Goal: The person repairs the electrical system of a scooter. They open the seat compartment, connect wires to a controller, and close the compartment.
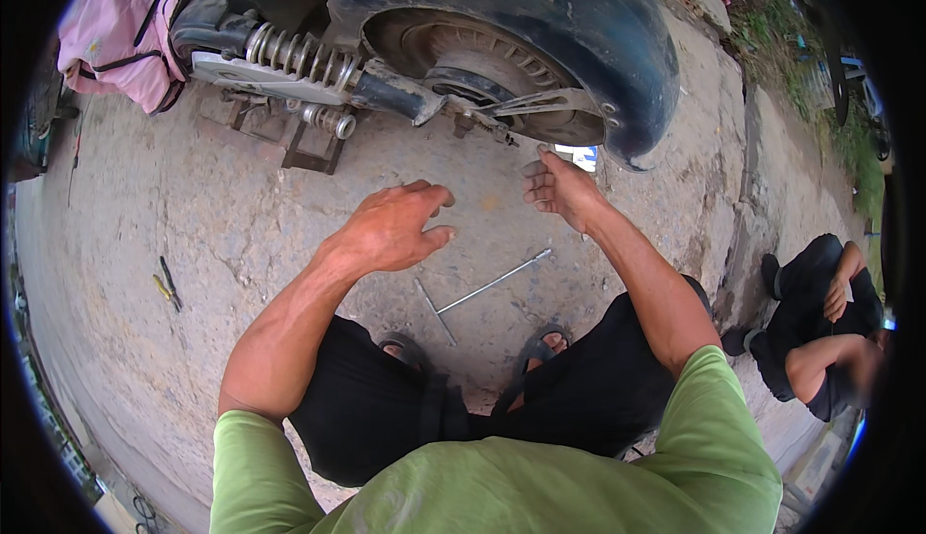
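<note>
Servicing wheel (pixel 521 69), prob., by far edge of ground (pixel 241 235); your L hand (pixel 397 227) loosely spread, empty; R hand (pixel 563 189) curled near axle end (pixel 500 133), can't tell if gripping. Next prob. needs precise R reach.

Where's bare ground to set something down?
Bare concrete lies between the pliers and left hand, and between right forearm and crack. Crowded: ahead of the sandals, where the T-shaped wrench lies, and around the metal stand.
</note>
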A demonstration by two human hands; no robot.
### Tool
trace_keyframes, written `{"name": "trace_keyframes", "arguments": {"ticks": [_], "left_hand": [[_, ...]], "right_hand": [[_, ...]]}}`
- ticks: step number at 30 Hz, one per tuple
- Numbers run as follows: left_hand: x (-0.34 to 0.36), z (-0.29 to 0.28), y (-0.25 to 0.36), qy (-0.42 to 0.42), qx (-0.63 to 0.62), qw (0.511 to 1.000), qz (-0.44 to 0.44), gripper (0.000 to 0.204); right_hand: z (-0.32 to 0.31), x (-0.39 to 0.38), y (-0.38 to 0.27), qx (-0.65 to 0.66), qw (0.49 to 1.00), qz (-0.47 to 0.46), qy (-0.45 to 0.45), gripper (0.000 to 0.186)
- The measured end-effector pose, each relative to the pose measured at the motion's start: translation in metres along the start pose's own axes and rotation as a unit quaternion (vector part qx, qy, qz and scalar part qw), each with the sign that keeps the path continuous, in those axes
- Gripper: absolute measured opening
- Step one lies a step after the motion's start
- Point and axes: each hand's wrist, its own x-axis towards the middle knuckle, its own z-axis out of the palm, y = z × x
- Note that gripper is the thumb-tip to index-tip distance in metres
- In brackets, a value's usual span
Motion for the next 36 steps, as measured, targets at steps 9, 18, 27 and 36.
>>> {"name": "trace_keyframes", "arguments": {"ticks": [9,18,27,36], "left_hand": [[-0.002,0.006,0.002,-0.011,0.014,1.000,0.000,0.041],[-0.011,0.003,0.000,0.002,0.009,1.000,0.005,0.042],[-0.015,0.001,-0.001,0.000,0.008,1.000,0.002,0.043],[-0.016,-0.003,0.000,0.004,0.014,1.000,0.006,0.044]], "right_hand": [[0.044,0.055,-0.002,0.094,0.995,-0.001,-0.012,0.047],[0.026,0.064,0.016,-0.022,0.976,-0.203,-0.073,0.039],[0.022,0.049,0.001,-0.315,0.905,-0.286,0.027,0.044],[-0.020,0.041,-0.004,-0.075,0.994,-0.071,0.029,0.055]]}}
